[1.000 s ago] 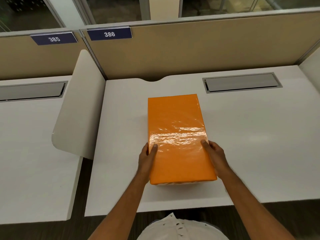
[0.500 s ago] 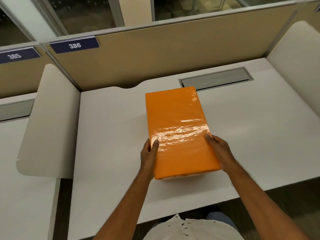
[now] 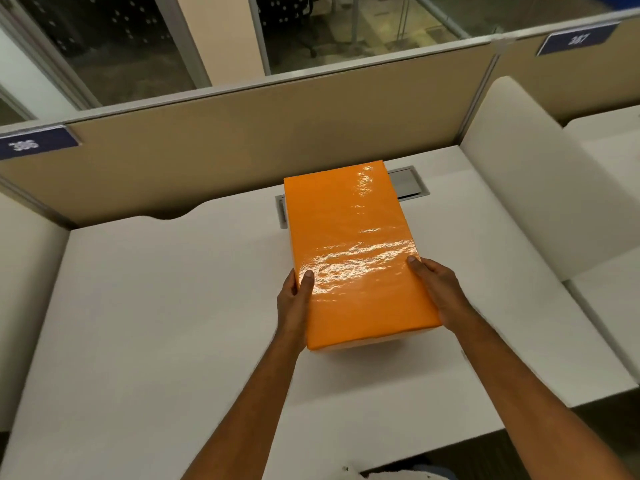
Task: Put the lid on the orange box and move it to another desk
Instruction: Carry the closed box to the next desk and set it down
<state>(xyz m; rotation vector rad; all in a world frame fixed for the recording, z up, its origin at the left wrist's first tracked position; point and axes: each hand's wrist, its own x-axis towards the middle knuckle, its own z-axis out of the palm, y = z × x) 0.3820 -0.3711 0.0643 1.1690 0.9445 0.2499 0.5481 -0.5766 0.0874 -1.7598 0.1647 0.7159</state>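
Observation:
The orange box (image 3: 353,251) has its glossy orange lid on and fills the middle of the view, raised a little above the white desk (image 3: 166,323), with a shadow under its near end. My left hand (image 3: 294,303) grips its near left side, thumb on the lid. My right hand (image 3: 438,289) grips the near right side, thumb on top too. The box's far end covers part of a grey cable hatch (image 3: 408,183) set into the desk.
A beige partition (image 3: 242,140) with blue number signs runs behind the desk. A white curved divider (image 3: 526,174) stands at the right, with another white desk (image 3: 609,209) beyond it. Another white divider (image 3: 24,251) stands at the left. Glass panels lie behind the partition.
The box has moved to the right with both hands on it and lifted a little. My view has swung right: the left divider slid out, and the right divider and neighbouring desk came in.

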